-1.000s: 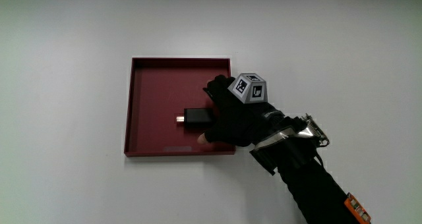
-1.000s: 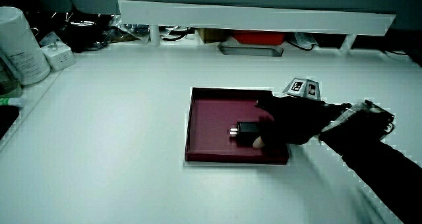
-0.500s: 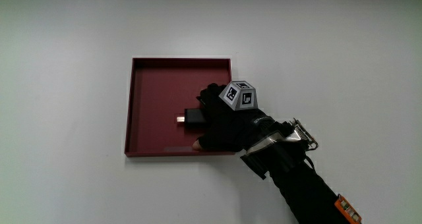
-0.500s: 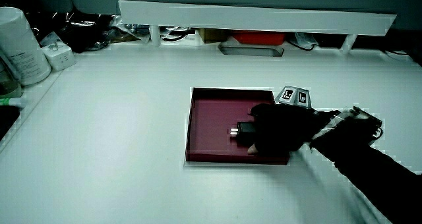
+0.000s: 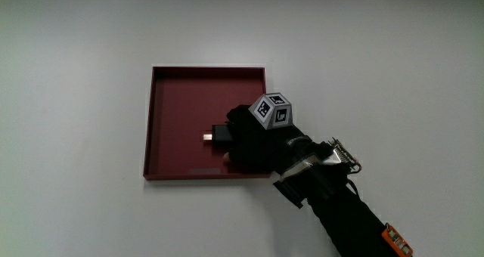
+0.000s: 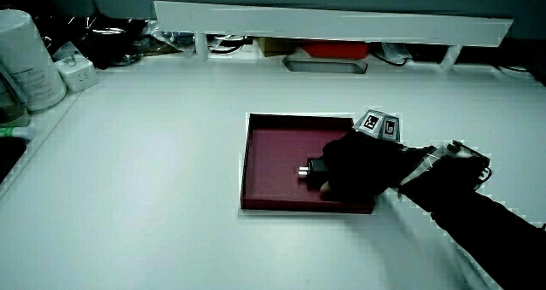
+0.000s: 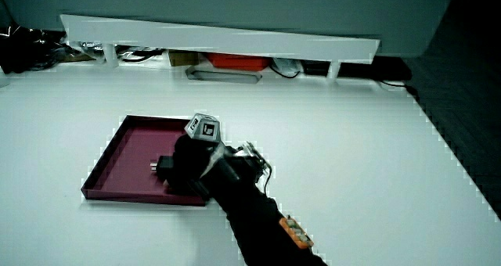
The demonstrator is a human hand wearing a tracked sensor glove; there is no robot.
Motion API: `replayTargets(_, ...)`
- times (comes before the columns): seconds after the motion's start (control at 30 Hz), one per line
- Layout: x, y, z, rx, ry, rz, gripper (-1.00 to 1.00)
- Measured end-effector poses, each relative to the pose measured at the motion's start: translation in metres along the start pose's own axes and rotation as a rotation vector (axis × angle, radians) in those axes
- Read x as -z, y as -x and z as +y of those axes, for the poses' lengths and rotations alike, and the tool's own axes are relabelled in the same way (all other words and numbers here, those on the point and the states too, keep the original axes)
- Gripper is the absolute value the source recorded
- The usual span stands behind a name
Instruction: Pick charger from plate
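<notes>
Plate: a square dark red plate (image 5: 170,113) with a low rim, on a white table (image 5: 76,98).
Charger: a small black charger (image 5: 219,134) lies inside the plate, metal plug pointing to nine o'clock.
Hand: the hand (image 5: 253,140) covers the charger's three o'clock end.
Grip: fingers curled round the charger.
</notes>
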Motion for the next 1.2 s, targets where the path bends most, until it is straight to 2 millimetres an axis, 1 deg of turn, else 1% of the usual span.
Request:
replayTargets(0.1,0.002,0.000,0.001,-0.007,-0.004,-0.007,0.53)
replayTargets(0.2,0.001,-0.001,-0.001,-0.004,-0.059,-0.020,0.63)
replayTargets(0.27,-0.001,0.002,-0.004,-0.016,-0.065,-0.012,0.70)
replayTargets(0.37,0.002,-0.001,-0.002,-0.024,-0.072,-0.018,0.80)
replayTargets(0.57,0.001,0.002,-0.007,-0.060,-0.105,-0.021,1.00)
replayTargets(0.67,0.002,0.002,-0.006,-0.067,-0.108,-0.025,1.00)
replayTargets(0.73,-0.002,0.004,-0.010,-0.085,-0.102,0.004,1.00)
replayTargets(0.83,-0.007,0.008,-0.014,-0.100,-0.135,-0.012,1.00)
replayTargets(0.87,-0.012,0.013,-0.019,-0.111,-0.136,-0.010,1.00)
replayTargets(0.93,-0.016,0.019,-0.023,-0.131,-0.135,-0.005,1.00)
replayTargets(1.07,-0.029,0.032,-0.038,-0.180,-0.155,-0.011,1.00)
replayTargets(1.2,-0.035,0.040,-0.050,-0.209,-0.153,-0.038,1.00)
